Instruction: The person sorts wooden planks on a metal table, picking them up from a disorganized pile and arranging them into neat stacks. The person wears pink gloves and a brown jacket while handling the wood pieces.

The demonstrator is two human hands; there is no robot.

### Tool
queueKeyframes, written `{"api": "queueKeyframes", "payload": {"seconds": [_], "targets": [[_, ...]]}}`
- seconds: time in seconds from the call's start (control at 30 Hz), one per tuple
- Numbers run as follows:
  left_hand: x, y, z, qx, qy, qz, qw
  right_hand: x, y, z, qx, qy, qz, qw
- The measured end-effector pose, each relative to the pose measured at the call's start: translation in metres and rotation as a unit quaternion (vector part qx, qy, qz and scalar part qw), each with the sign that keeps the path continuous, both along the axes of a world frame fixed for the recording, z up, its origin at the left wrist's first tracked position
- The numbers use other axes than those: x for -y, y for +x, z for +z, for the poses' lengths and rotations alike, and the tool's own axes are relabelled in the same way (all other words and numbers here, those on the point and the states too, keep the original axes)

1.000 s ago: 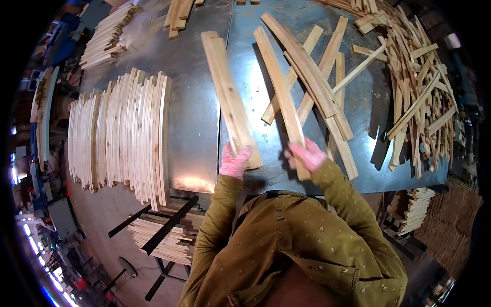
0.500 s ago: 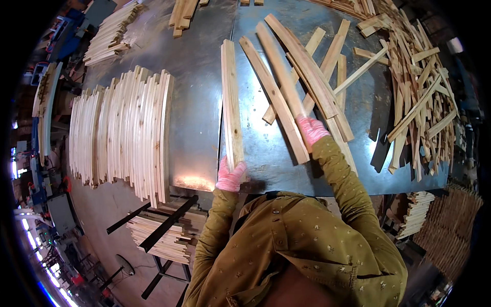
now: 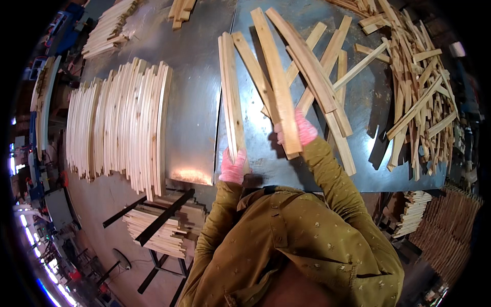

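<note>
My left hand [image 3: 233,167], in a pink glove, is closed on the near end of a pair of pale wooden strips [image 3: 231,92] standing close side by side. My right hand [image 3: 305,129], gloved the same way, grips a wider wooden strip [image 3: 276,71] close to its near end. That strip slants away from me and covers part of another strip [image 3: 251,64] lying under it to the left. Just right of my right hand lie more loose strips [image 3: 312,71], some crossing each other.
A neat row of strips [image 3: 123,123] covers the left part of the metal table [image 3: 192,112]. A tangled heap of thin offcuts [image 3: 417,92] fills the right side. Stacked strips [image 3: 156,230] sit below the table's left front edge, beside dark metal bars [image 3: 166,217].
My right hand has moved left and brought its strip over the neighbouring one, closer to the left hand's strips. My left hand keeps its grip and has shifted only slightly.
</note>
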State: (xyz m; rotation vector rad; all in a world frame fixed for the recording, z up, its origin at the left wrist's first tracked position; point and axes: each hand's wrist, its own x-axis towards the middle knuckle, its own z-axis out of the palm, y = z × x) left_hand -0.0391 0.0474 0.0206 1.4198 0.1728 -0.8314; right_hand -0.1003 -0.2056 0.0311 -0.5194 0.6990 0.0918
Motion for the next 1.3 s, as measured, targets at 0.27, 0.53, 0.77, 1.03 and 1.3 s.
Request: {"api": "queueKeyframes", "payload": {"seconds": [0.27, 0.53, 0.77, 1.03, 1.3], "targets": [[0.003, -0.006, -0.002, -0.102, -0.235, -0.001, 0.967, -0.071, 0.015, 0.061, -0.067, -0.637, 0.386, 0.663], [-0.064, 0.039, 0.027, 0.112, 0.16, 0.082, 0.977, -0.048, -0.03, 0.011, -0.18, -0.745, 0.4, 0.502], [-0.119, 0.09, -0.01, 0.294, 0.571, -0.197, 0.741, -0.032, -0.037, 0.022, -0.2, -0.626, 0.325, 0.68], [-0.119, 0.106, -0.004, 0.169, 0.493, -0.234, 0.821, 0.081, -0.008, 0.051, -0.286, -0.835, 0.245, 0.401], [-0.044, 0.048, 0.03, 0.067, 0.045, 0.018, 0.997, 0.097, -0.025, 0.028, 0.143, -0.004, -0.09, 0.986]]}}
